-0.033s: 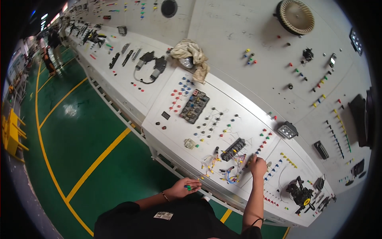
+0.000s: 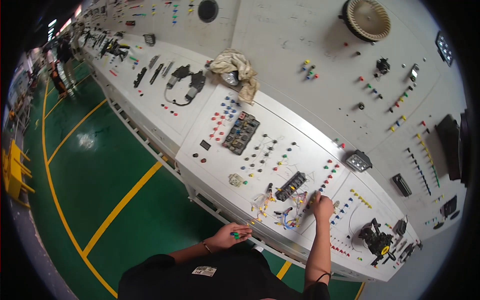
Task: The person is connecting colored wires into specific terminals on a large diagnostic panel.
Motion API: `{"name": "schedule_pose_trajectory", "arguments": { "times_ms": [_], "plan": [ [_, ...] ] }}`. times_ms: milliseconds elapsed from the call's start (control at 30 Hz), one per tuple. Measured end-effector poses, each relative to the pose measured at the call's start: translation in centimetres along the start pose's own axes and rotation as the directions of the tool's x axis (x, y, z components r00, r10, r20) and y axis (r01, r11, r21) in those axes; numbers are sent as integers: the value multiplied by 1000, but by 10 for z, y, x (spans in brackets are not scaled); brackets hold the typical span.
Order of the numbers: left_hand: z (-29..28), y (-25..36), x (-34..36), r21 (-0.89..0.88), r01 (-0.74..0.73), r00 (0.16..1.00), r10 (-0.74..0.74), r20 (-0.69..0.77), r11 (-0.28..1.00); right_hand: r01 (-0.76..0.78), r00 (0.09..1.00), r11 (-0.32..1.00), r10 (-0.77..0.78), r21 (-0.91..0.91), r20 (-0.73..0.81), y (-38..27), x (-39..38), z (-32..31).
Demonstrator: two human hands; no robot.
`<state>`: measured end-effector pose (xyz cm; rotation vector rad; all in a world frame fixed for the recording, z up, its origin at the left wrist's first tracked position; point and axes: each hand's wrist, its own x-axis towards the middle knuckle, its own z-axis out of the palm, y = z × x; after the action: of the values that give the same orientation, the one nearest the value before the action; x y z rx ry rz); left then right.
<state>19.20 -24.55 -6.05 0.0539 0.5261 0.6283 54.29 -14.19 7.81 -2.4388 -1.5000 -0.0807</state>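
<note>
My left hand (image 2: 227,237) is held palm up in front of the bench's near edge, fingers loosely curled. A few small green and blue plastic pieces (image 2: 236,235) lie in it. My right hand (image 2: 323,207) reaches down onto the white panel (image 2: 210,180), thumb and fingertips pinched together beside a row of small coloured terminal posts (image 2: 330,176). What the fingertips pinch is hidden. Left of that hand sit a black fuse block (image 2: 291,186) and loose bundles of coloured wires (image 2: 288,218).
A larger relay box (image 2: 241,133) is mounted farther left, below a crumpled cloth (image 2: 232,65). A square lamp (image 2: 358,161) stands at the panel's back edge. To the right is a black switch assembly (image 2: 375,242). People (image 2: 62,55) stand far off on the green floor (image 2: 100,185).
The whole view has shifted slightly. Both hands keep nearly the same places, with the right hand still pinched at the panel and the small pieces still in the left.
</note>
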Motion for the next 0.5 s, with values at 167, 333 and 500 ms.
{"name": "schedule_pose_trajectory", "arguments": {
  "times_ms": [167, 333, 500],
  "plan": [
    [7, -7, -6, 139, -89, 996, 85, 31, 986, 93, 981, 983, -64, 157, -184, 5, 1, 11],
    [11, -22, -4, 21, -55, 996, 57, -74, 998, 137, 970, 985, -112, 104, -217, 9, 6, 18],
    [26, -40, 1, 8, -35, 990, 36, -140, 999, 164, 985, 982, -159, 95, -62, 17, 9, 12]
  ]
}}
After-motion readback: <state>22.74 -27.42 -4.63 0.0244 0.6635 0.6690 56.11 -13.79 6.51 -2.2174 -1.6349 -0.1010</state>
